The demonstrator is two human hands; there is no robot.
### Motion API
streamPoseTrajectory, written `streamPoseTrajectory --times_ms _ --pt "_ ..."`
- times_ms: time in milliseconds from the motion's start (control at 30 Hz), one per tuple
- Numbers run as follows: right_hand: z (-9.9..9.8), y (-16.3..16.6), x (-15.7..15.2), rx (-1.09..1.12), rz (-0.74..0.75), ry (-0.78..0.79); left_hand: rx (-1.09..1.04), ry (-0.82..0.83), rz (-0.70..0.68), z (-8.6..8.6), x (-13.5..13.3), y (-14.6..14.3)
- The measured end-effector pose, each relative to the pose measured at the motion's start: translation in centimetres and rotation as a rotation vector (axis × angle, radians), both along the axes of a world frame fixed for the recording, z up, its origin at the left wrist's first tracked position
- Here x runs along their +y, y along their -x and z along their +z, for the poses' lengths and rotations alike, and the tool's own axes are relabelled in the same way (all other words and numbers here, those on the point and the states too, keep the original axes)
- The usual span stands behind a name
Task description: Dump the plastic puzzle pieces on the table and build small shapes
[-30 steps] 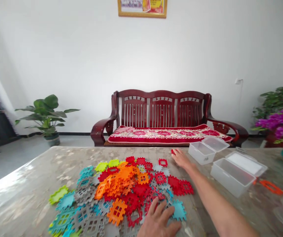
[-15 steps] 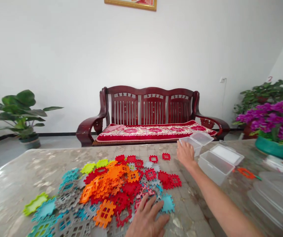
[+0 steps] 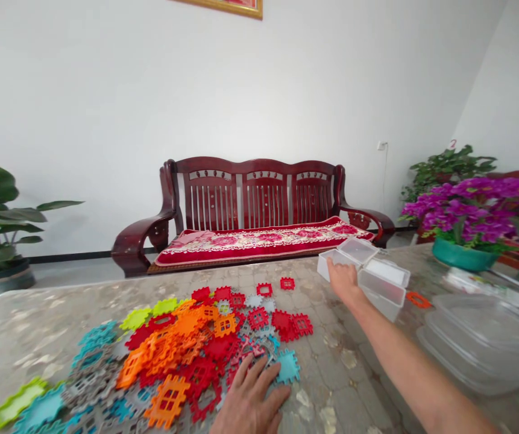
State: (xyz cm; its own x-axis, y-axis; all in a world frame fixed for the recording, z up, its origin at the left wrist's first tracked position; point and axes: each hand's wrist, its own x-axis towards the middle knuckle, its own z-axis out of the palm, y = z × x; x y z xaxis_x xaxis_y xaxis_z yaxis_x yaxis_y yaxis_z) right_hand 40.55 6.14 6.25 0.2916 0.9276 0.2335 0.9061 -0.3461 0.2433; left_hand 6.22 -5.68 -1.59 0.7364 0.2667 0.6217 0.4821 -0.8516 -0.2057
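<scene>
My left hand (image 3: pixel 252 395) lies with fingers spread on the near right side of a heap of flat interlocking plastic pieces. An orange windowed piece (image 3: pixel 167 402), a blue square piece (image 3: pixel 289 366) and red pieces (image 3: pixel 302 325) are around it. My right hand (image 3: pixel 344 280) reaches forward, its fingers closed on the near side of a clear plastic box (image 3: pixel 325 267) with its lid open; the fingertips are partly hidden. Right beside it stands a second clear box (image 3: pixel 381 292), also lid open. Two red frame pieces (image 3: pixel 264 290) lie apart at the heap's far edge.
Stacked clear plastic lids or trays (image 3: pixel 485 343) sit on the table's right side. An orange piece (image 3: pixel 418 299) lies near them. Behind is a teal pot (image 3: pixel 462 256) of purple flowers. A wooden bench (image 3: pixel 263 202) stands beyond the table.
The view has turned right, shifting the scene left. The two clear boxes now stand closer together, my right hand still at the far one. My left hand stays on the heap.
</scene>
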Motion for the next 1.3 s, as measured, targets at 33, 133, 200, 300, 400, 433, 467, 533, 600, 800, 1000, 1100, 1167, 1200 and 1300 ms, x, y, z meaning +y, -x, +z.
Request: streamPoseTrajectory --times_ms 33,133,200,300,400,433,467,533,600,800,1000,1100,1167,1200,1300 --pt "0.1 -0.3 -0.2 0.001 -0.006 0.003 -0.003 0.002 -0.002 0.0 0.0 0.0" --pt "0.3 -1.2 -0.9 0.0 -0.02 0.008 -0.012 -0.007 -0.006 0.3 0.0 -0.1" --pt "0.2 -1.8 -1.2 -0.002 -0.029 0.008 -0.019 -0.016 -0.008 0.5 0.0 0.0" --pt "0.1 -2.4 -1.5 -0.003 -0.039 0.0 -0.015 -0.018 -0.008 0.7 -0.1 0.0" --pt "0.1 -2.4 -1.5 0.007 -0.059 -0.022 0.014 -0.019 -0.009 0.7 -0.1 0.2" --pt "0.3 -2.2 -1.5 0.012 -0.067 -0.036 0.017 -0.022 -0.01 0.7 -0.1 0.2" --pt "0.5 -2.1 -1.7 0.015 -0.073 -0.052 0.016 -0.024 -0.01 0.7 -0.1 0.2" --pt "1.1 -1.6 -2.4 0.022 -0.081 -0.101 0.016 -0.028 -0.015 0.8 0.0 0.3" --pt "1.7 -1.3 -3.5 0.031 -0.096 -0.165 0.026 -0.026 -0.018 0.8 -0.1 0.4" --pt "1.3 -3.1 -8.0 0.024 -0.199 -0.162 0.074 -0.024 -0.007 1.3 -0.4 0.4" --pt "-0.1 -6.5 -8.7 0.119 -0.271 -0.013 0.081 -0.025 0.0 1.3 -0.5 0.5" --pt "-0.1 -7.3 -8.4 0.141 -0.284 -0.039 0.078 -0.017 -0.001 1.0 -0.4 0.5" --pt "0.2 -7.2 -8.4 0.124 -0.296 -0.075 0.074 -0.016 -0.002 0.9 -0.3 0.4" --pt "0.3 -7.0 -8.3 0.094 -0.293 -0.106 0.074 -0.017 -0.002 0.8 -0.3 0.4" --pt "0.7 -5.8 -7.9 -0.025 -0.212 -0.218 0.078 -0.019 -0.005 0.8 -0.2 0.5"
